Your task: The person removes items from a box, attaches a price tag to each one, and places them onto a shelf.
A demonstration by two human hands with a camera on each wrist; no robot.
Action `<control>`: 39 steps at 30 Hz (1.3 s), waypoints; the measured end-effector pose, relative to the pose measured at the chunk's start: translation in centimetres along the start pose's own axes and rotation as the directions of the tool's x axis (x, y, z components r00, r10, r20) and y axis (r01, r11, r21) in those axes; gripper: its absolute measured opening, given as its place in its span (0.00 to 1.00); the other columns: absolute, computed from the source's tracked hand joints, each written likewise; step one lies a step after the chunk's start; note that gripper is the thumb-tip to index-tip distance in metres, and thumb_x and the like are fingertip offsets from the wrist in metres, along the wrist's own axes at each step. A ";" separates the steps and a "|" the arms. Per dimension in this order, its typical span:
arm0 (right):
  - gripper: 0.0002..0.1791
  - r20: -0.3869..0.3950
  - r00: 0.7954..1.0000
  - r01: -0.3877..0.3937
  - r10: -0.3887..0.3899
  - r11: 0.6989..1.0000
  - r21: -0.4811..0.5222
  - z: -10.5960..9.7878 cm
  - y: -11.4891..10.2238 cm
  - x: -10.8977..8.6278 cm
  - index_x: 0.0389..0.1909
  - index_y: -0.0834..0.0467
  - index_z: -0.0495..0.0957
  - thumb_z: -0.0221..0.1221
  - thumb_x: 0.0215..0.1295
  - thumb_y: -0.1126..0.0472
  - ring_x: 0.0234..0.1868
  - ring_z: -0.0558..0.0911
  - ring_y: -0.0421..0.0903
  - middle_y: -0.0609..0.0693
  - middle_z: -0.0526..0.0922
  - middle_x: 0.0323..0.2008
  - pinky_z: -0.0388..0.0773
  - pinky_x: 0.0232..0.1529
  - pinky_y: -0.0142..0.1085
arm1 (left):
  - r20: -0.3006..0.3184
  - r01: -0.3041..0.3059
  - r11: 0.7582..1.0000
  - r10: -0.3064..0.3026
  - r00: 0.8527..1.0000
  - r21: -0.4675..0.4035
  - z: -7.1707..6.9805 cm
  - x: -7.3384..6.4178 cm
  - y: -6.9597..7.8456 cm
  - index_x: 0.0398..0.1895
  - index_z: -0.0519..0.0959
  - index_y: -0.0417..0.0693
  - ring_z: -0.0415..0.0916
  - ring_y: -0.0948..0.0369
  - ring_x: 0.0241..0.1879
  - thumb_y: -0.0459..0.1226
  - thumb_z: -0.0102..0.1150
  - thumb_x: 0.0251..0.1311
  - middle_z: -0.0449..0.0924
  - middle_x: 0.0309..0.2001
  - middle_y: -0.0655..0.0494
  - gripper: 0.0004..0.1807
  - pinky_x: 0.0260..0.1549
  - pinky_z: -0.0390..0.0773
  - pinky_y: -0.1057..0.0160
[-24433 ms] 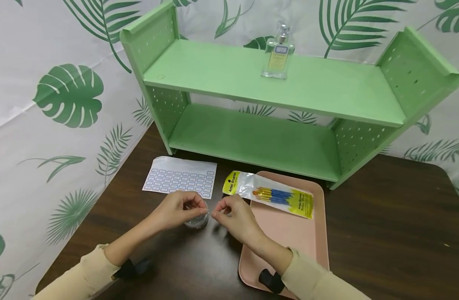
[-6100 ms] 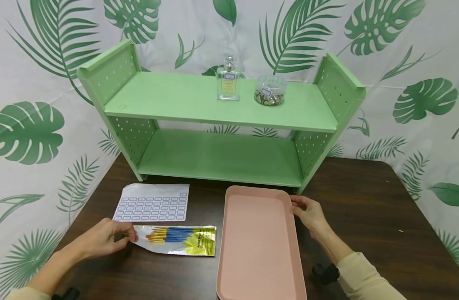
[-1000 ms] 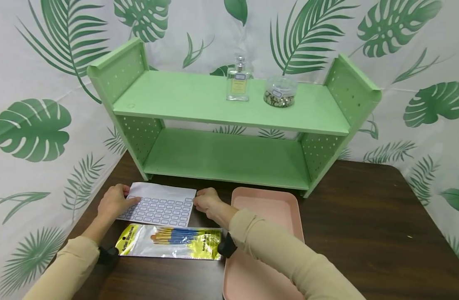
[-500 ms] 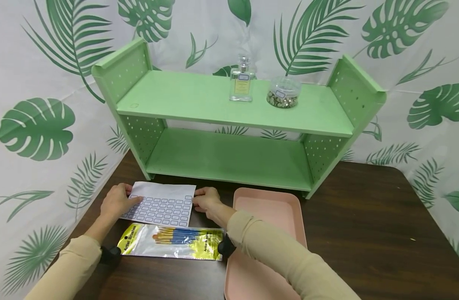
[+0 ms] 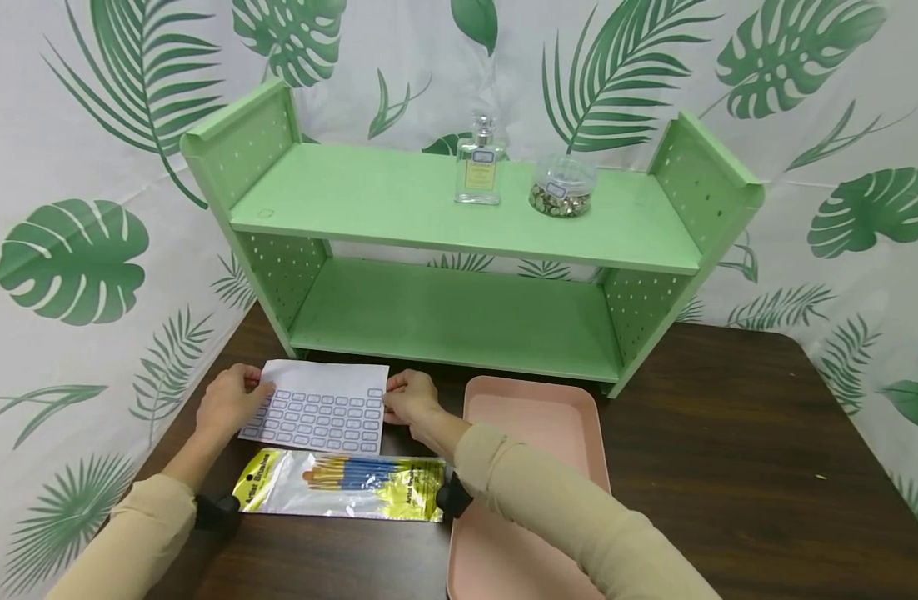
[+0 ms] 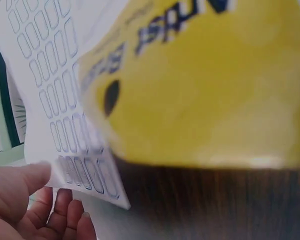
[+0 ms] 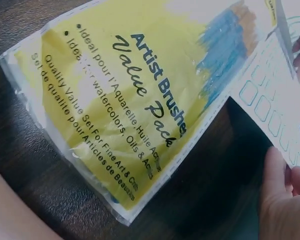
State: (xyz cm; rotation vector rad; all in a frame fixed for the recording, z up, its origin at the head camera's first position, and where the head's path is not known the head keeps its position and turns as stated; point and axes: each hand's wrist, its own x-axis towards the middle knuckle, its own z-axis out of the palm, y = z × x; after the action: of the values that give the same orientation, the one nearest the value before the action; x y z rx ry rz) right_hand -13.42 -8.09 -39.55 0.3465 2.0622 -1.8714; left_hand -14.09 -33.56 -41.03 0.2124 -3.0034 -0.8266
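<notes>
A white sheet of blue-outlined sticker labels (image 5: 324, 412) lies between both hands, with a label gap in its upper rows. My left hand (image 5: 227, 406) pinches its left edge; in the left wrist view the thumb (image 6: 32, 177) is on top and the fingers are beneath. At the right edge, my right hand (image 5: 414, 400) grips the sheet between thumb and fingers, as the right wrist view (image 7: 287, 197) also shows. Just in front of the sheet, a pack of artist brushes (image 5: 346, 485) in a clear and yellow sleeve lies flat on the table.
A pink tray (image 5: 530, 400) stands right of the pack, beneath my right forearm. Behind is a green two-tier shelf (image 5: 459, 312). On its top board are a labelled perfume bottle (image 5: 477, 171) and a labelled clear jar (image 5: 562, 187) of small metallic pieces.
Both hands have left the brush pack and tray and now hold the label sheet. Over the last half second the sheet shifted slightly up and the left thumb slid toward its edge. The jar joined the shelf earlier.
</notes>
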 end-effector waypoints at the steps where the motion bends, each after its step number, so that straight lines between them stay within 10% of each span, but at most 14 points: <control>1: 0.07 0.005 1.000 0.014 -0.014 1.000 -0.001 -0.2 0.0 -0.1 0.39 0.66 0.74 0.55 0.60 0.75 0.26 0.77 0.43 0.52 0.74 0.27 0.82 0.35 0.39 | -0.014 0.002 1.000 -0.002 1.000 -0.011 0.0 -0.1 0.0 0.44 0.71 0.31 0.72 0.45 0.36 0.38 0.54 0.62 0.75 0.39 0.34 0.16 0.32 0.69 0.49; 21: 0.11 0.034 0.949 0.315 -0.313 0.947 -0.059 -3.5 -0.9 -1.7 0.42 0.65 0.72 0.52 0.60 0.77 0.23 0.70 0.42 0.50 0.72 0.25 0.77 0.31 0.39 | -0.073 -0.029 0.962 0.010 0.997 -0.270 -0.2 -0.7 2.5 0.46 0.69 0.33 0.68 0.62 0.26 0.41 0.43 0.70 0.74 0.34 0.41 0.16 0.25 0.69 0.66; 39: 0.12 0.036 0.962 0.272 -0.270 0.957 -0.097 -4.5 -0.9 -1.7 0.44 0.68 0.79 0.55 0.60 0.74 0.31 0.77 0.41 0.53 0.75 0.30 0.81 0.35 0.33 | -0.027 0.014 0.932 -0.025 0.999 -0.361 -0.3 -1.3 3.6 0.48 0.68 0.34 0.67 0.67 0.23 0.44 0.41 0.70 0.72 0.31 0.48 0.19 0.21 0.69 0.68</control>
State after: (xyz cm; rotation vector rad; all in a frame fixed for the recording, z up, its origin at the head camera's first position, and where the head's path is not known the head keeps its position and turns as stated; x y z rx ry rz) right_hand -12.60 -3.67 -37.73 0.0163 2.2748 -1.8982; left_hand -13.26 -30.48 -38.91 0.2422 -2.7546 -1.3401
